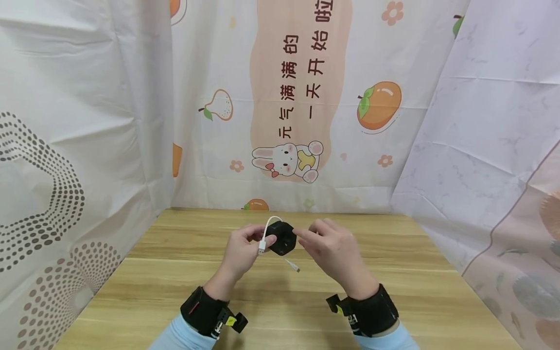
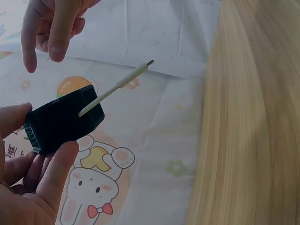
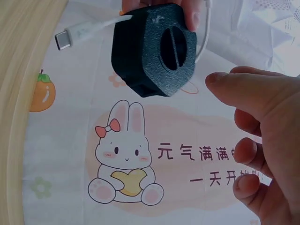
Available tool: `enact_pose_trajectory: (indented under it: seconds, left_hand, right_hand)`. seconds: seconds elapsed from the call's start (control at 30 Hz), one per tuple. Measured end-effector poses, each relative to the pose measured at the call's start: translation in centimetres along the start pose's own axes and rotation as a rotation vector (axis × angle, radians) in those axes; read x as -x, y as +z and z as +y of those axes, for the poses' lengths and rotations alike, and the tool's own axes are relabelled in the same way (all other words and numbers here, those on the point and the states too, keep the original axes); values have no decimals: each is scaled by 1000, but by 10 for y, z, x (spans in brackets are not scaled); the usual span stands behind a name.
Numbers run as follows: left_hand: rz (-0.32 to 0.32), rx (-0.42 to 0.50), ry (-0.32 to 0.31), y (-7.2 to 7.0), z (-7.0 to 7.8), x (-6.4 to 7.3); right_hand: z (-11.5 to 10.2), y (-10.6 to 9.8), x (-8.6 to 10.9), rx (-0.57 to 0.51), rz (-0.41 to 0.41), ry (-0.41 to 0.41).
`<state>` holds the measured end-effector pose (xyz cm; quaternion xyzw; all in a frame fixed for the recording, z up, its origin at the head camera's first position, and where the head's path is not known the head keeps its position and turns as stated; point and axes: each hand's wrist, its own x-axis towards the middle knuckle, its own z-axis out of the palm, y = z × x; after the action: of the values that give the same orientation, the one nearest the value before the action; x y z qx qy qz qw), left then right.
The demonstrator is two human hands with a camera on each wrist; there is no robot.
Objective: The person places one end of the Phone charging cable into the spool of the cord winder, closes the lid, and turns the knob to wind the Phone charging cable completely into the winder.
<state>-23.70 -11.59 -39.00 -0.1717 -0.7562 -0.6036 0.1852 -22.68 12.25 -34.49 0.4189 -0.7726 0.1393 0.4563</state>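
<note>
My left hand holds a black hexagonal cable winder above the wooden table, with thumb and fingers at its side. A white USB cable loops over the top, its USB-A plug hanging by the left thumb. From the opposite side sticks out the small USB-C plug, also seen in the left wrist view. A round recess with a bar across it, the slotted knob, faces my right hand. That hand hovers beside the winder, fingers loosely bent and nothing between them.
Below both hands spreads the wood-grain table. Printed cloth curtains stand along its back and sides. A black strap with a small camera mount sits on each wrist.
</note>
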Motion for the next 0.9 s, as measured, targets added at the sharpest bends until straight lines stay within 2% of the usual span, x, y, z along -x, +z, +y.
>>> enact_pose_trajectory:
  seconds: [0.33, 0.67, 0.9]
  left_hand:
    - [-38, 1, -30, 6, 3, 2]
    - [-51, -49, 14, 10, 3, 4]
    - [-37, -30, 29, 12, 3, 5]
  right_hand:
    - [0, 18, 8, -14, -43, 1]
    - [-6, 30, 11, 37, -53, 40]
    - [-9, 33, 13, 45, -21, 106]
